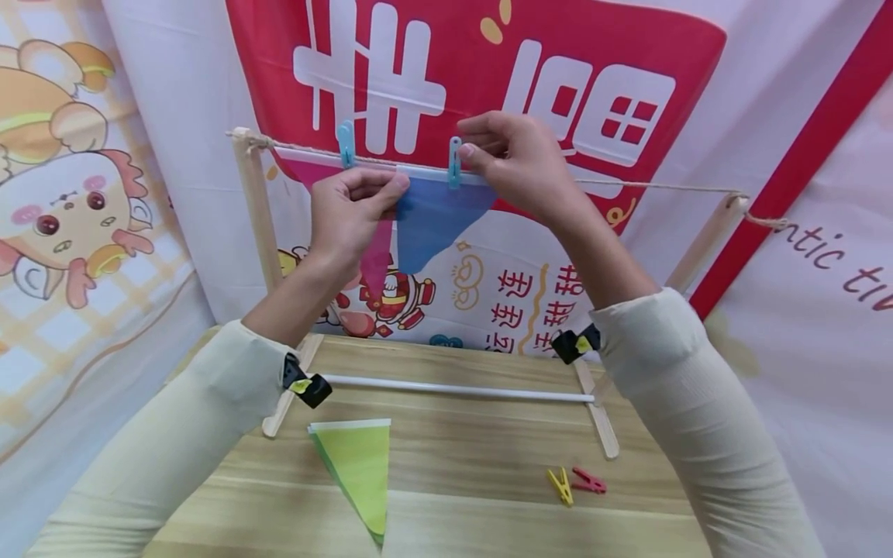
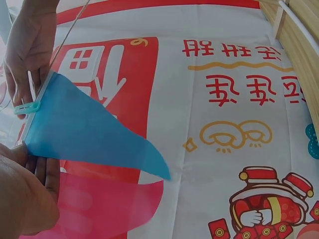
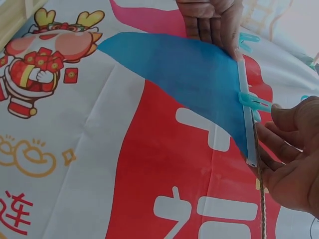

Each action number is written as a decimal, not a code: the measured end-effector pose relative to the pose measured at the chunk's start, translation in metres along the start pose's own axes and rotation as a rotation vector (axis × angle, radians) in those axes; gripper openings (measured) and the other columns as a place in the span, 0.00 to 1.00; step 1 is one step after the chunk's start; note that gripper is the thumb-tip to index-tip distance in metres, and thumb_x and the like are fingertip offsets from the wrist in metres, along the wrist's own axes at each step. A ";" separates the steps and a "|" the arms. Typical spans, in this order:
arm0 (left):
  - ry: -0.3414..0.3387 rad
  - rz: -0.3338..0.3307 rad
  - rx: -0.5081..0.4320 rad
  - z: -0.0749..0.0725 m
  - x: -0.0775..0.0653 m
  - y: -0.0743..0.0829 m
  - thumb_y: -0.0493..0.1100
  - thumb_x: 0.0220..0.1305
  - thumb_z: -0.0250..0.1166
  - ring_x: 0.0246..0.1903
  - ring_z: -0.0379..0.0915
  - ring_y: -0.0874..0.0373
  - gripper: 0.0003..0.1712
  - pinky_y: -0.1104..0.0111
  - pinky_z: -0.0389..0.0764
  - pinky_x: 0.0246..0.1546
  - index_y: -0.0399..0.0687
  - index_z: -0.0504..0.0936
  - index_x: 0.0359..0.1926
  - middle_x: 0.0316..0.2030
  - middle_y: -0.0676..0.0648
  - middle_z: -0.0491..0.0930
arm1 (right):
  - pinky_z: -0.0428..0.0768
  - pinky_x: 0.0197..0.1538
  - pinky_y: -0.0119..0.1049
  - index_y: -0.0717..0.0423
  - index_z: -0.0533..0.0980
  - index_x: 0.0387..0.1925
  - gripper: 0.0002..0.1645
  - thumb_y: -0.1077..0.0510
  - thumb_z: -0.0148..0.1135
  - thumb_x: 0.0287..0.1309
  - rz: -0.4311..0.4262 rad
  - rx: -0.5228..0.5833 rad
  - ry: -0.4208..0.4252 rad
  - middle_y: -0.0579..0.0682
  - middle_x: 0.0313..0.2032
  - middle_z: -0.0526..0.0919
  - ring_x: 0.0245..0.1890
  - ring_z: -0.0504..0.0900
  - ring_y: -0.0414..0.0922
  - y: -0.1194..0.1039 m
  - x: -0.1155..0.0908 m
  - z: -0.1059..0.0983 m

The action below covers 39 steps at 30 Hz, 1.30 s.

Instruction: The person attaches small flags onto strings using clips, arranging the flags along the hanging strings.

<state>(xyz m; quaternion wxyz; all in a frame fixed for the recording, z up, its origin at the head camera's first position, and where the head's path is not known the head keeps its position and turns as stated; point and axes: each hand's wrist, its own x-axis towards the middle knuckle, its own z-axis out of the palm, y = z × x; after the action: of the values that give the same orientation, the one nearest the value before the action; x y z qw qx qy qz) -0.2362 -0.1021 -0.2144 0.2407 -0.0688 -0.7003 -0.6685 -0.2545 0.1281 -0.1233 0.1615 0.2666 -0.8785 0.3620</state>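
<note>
At the rope my left hand (image 1: 349,209) pinches the upper left corner of a blue triangular pennant (image 1: 443,217) with a white top edge. A light-blue clothespin (image 3: 254,102) grips the pennant's top edge on the rope (image 1: 649,184). My right hand (image 1: 523,159) is beside this clothespin, thumb tip at its handle end, the other fingers apart from the thumb behind the rope. Left of the blue pennant hangs a pink pennant (image 1: 377,267), partly hidden by my left hand, with another light-blue clothespin (image 1: 346,143) on its top edge.
Wooden posts (image 1: 258,201) hold up the rope, joined low down by a white rod (image 1: 453,389). On the wooden table (image 1: 481,527) lie green pennants (image 1: 363,469), a yellow clothespin (image 1: 560,487) and a red clothespin (image 1: 589,480). A printed cloth (image 1: 474,256) hangs behind.
</note>
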 end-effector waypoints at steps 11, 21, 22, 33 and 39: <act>0.006 0.021 0.012 -0.004 -0.002 -0.004 0.55 0.72 0.79 0.53 0.95 0.54 0.23 0.65 0.93 0.59 0.50 0.93 0.61 0.56 0.46 0.94 | 0.92 0.65 0.39 0.51 0.89 0.64 0.19 0.53 0.71 0.78 -0.125 0.040 0.155 0.48 0.59 0.94 0.56 0.93 0.43 0.015 -0.013 0.001; 0.006 0.031 0.032 -0.013 -0.003 -0.010 0.53 0.73 0.79 0.44 0.94 0.59 0.21 0.73 0.92 0.53 0.45 0.94 0.59 0.49 0.46 0.95 | 0.92 0.64 0.39 0.56 0.91 0.59 0.18 0.52 0.76 0.73 -0.329 0.048 0.249 0.49 0.56 0.96 0.56 0.93 0.38 0.032 -0.026 0.008; 0.005 0.031 0.031 -0.014 -0.003 -0.011 0.52 0.73 0.79 0.44 0.94 0.60 0.21 0.74 0.92 0.53 0.45 0.94 0.58 0.47 0.46 0.95 | 0.93 0.65 0.41 0.56 0.91 0.58 0.18 0.52 0.76 0.73 -0.350 0.045 0.256 0.50 0.56 0.96 0.57 0.93 0.39 0.033 -0.027 0.009; -0.031 0.046 0.067 -0.017 -0.007 -0.015 0.53 0.73 0.79 0.41 0.95 0.61 0.21 0.74 0.93 0.51 0.45 0.94 0.57 0.44 0.49 0.95 | 0.94 0.63 0.47 0.60 0.92 0.55 0.15 0.59 0.79 0.69 -0.481 0.006 0.268 0.53 0.52 0.97 0.56 0.95 0.46 0.045 -0.039 0.013; -0.049 0.038 0.126 -0.017 -0.013 -0.017 0.55 0.74 0.78 0.43 0.95 0.61 0.22 0.74 0.92 0.52 0.47 0.94 0.59 0.48 0.46 0.95 | 0.94 0.61 0.49 0.61 0.91 0.54 0.15 0.62 0.79 0.69 -0.487 -0.003 0.255 0.55 0.52 0.97 0.56 0.96 0.48 0.055 -0.047 0.017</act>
<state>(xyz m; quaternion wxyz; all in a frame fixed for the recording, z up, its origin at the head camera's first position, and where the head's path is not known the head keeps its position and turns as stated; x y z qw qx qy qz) -0.2276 -0.1168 -0.2356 0.2398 -0.0830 -0.7452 -0.6166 -0.2505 0.1645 -0.1876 0.3535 0.4221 -0.7615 0.3420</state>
